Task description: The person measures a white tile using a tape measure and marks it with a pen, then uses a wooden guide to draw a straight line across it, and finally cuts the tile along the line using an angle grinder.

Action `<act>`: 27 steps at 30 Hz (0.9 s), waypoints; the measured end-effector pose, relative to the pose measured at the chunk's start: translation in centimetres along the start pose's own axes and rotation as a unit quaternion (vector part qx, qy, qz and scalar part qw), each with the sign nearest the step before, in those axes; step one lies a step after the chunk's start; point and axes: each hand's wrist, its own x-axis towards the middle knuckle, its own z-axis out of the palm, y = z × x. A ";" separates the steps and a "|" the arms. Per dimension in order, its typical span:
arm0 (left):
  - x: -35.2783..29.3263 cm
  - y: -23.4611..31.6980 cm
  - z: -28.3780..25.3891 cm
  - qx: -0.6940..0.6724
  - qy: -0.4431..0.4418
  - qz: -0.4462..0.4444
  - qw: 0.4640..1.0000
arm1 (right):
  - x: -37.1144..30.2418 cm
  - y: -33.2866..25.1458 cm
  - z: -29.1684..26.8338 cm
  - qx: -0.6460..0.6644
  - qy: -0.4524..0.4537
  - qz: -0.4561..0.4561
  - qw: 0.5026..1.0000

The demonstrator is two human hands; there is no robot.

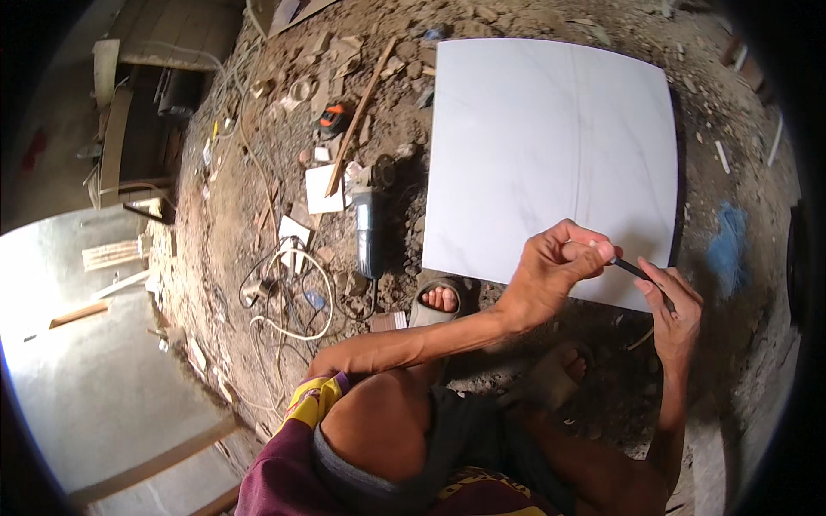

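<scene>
Slanting black stick (631,270): long axis runs from upper left down to lower right, above the near right part of the white panel (516,155); which end is the tip, I cannot tell.
Stick's look: slim, straight, dark, pen-like.
Left hand (555,265): thumb and forefinger pinching its upper left end.
Right hand (675,308): thumb and fingers pinching its lower right stretch.

The grinder (368,232) lies left of the tile (516,155), with cable (330,303) to the grinder's left.
</scene>
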 end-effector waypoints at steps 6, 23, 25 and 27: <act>-1.8 1.3 -2.4 0.036 0.100 0.056 0.993 | 0.9 0.5 5.8 0.050 -0.045 0.034 0.997; -9.8 1.6 -33.0 0.654 0.531 0.089 0.532 | -4.0 38.9 -15.3 -0.429 0.089 0.066 0.896; -9.5 1.6 -34.6 0.639 0.511 0.076 0.570 | -6.8 38.0 -13.1 -0.403 0.046 0.005 0.914; -9.5 1.2 -36.9 0.680 0.497 0.105 0.529 | -8.2 36.9 -10.4 -0.387 0.047 0.045 0.920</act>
